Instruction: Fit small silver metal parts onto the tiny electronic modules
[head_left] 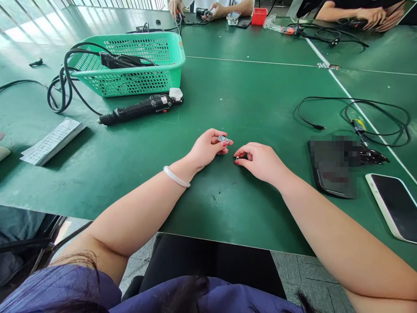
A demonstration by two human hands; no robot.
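Note:
Over the middle of the green table (202,195), my left hand (207,148) pinches a small silver metal piece (223,139) between thumb and fingers. Its exact kind is too small to make out. Just to the right, my right hand (259,161) is closed on a tiny pale part (237,158) at the fingertips. The two hands are close together but apart, and the held pieces do not touch. Beyond my left hand lies a black electric screwdriver (140,108) on its side, in front of a green plastic basket (127,82).
Black cables spill from the basket. At left lies a folded printed paper (52,141). On the right are a coiled cable (378,108), a dark flat pouch-like item (335,174), partly blurred, and a white-edged phone (394,206). Co-workers' hands (374,18) and a red box (259,16) are across the table.

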